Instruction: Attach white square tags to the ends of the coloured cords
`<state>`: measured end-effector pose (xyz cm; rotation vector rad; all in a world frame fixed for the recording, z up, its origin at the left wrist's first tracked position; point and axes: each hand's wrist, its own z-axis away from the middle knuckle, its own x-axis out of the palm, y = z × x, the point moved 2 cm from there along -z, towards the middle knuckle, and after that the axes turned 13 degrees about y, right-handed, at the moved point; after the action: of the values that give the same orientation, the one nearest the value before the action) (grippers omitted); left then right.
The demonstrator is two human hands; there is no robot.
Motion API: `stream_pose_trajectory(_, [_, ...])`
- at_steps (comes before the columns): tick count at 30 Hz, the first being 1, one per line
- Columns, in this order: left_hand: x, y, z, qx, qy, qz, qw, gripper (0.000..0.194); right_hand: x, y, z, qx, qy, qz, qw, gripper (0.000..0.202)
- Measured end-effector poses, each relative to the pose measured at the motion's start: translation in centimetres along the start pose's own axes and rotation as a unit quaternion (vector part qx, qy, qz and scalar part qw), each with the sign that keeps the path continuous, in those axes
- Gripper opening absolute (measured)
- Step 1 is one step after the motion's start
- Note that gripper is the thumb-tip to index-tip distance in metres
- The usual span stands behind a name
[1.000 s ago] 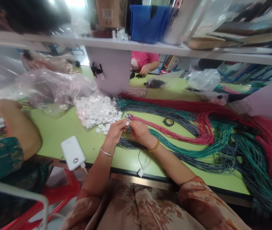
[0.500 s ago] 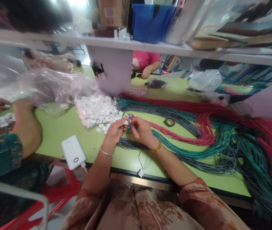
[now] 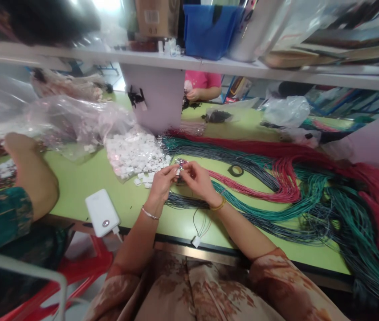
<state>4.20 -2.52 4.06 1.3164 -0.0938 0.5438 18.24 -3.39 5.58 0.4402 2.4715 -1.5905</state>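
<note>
My left hand (image 3: 162,182) pinches a small white connector housing (image 3: 177,171) in front of the wire ends. Close against it, my right hand (image 3: 198,179) has thumb and forefinger closed at the connector; a thin wire seems to be between them, but it is too small to make out. Just behind lie the tips of a pink-red wire bundle (image 3: 242,189), which runs off to the right. Green wires (image 3: 259,211) and dark grey wires (image 3: 185,200) pass beside and under my right wrist. Left of my hands is a pile of white connector housings (image 3: 132,154) spilling from a clear bag.
A white power bank (image 3: 102,213) with a cable lies at front left. A wired connector (image 3: 196,241) sits at the table's front edge. A black tape roll (image 3: 235,170) lies behind the pink-red wires. Co-workers' arms (image 3: 32,174) show at left and across the table. A shelf (image 3: 109,55) spans above.
My hands have drawn closer together at the connector, the right fingers shifting slightly left. The co-worker's hand across the table has moved up and left; the left co-worker's arm has shifted left.
</note>
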Motion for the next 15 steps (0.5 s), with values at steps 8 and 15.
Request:
stream_pose_trajectory(8, [-0.04, 0.42, -0.02, 0.016, 0.0, -0.01, 1.0, 0.028, 0.43, -0.06, -0.25, 0.272, -0.075, -0.212, 0.936, 0.036])
stream_pose_trajectory(15, [-0.15, 0.53, 0.01, 0.005, -0.01, 0.003, 1.0, 0.026, 0.71, 0.72, -0.07, 0.212, -0.024, -0.165, 0.963, 0.028])
